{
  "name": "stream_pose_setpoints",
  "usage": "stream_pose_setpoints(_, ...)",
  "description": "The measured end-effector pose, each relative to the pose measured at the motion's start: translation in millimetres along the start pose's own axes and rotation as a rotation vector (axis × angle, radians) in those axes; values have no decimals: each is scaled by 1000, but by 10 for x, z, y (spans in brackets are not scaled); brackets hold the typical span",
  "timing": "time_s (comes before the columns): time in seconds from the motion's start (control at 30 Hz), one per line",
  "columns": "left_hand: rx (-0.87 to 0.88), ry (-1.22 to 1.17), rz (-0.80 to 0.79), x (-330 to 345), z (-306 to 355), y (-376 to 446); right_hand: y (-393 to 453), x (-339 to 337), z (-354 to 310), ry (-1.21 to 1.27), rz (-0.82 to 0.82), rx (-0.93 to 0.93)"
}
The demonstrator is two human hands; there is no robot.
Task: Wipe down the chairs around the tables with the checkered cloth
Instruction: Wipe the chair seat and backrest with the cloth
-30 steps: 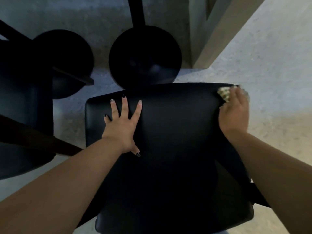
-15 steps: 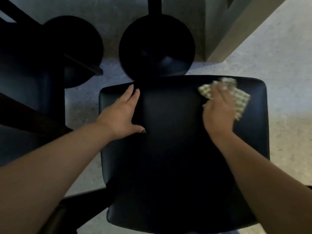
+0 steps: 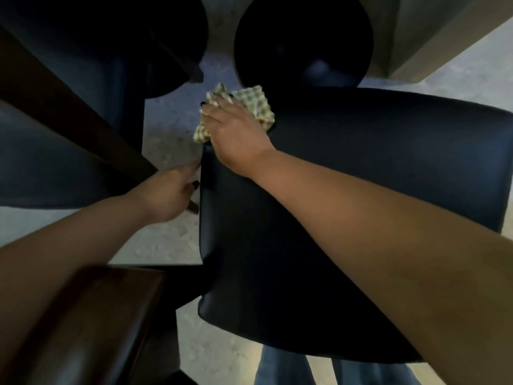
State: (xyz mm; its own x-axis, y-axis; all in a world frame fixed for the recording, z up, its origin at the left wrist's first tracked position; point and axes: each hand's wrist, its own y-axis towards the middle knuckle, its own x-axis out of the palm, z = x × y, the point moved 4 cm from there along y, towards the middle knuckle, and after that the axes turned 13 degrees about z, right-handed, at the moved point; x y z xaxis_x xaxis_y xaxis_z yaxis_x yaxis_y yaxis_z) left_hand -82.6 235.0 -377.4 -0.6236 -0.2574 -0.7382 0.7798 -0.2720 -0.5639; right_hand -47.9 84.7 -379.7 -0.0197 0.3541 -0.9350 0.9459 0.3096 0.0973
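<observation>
A black padded chair seat [image 3: 347, 218] fills the middle and right of the head view. The green-and-white checkered cloth [image 3: 255, 105] lies bunched on the seat's far left corner and hangs a little over the edge. My right hand [image 3: 236, 129] lies on top of the cloth, its fingers bent over it at the corner, and holds it against the seat. My left hand [image 3: 169, 190] grips the seat's left edge, thumb on top. The fingers of that hand are partly hidden by the edge.
A round black table base [image 3: 302, 43] stands on the grey floor just beyond the seat. A dark wooden table edge [image 3: 69, 126] and another dark chair [image 3: 55, 168] are on the left. A brown chair back [image 3: 91, 323] is at the lower left. A grey pillar [image 3: 444, 37] rises at the upper right.
My right hand swept the cloth leftward from the seat's far right corner to its far left corner. My left hand slid off the seat top to its left edge.
</observation>
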Motion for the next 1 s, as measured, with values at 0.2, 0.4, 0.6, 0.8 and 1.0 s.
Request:
stream_pose_setpoints(0.2, 31, 136, -83, 4, 22, -176, -687, 137, -407, 90, -93, -162)
stream_pose_setpoints(0.4, 178, 392, -184, -62, -59, -340, -1506, 101, -831, 376, 6, -64)
stream_pose_setpoints(0.6, 423, 560, -73, 151, 3, -393, -2085, 126, -1110, 437, -79, -161)
stream_pose_setpoints(0.8, 660, 765, -42, 40, 102, -340, -2556, 178, -1268, 438, -246, -319)
stream_pose_setpoints(1.0, 703, 909, -83, 10, 243, -161, -2088, -147, -907, 607, -231, -218)
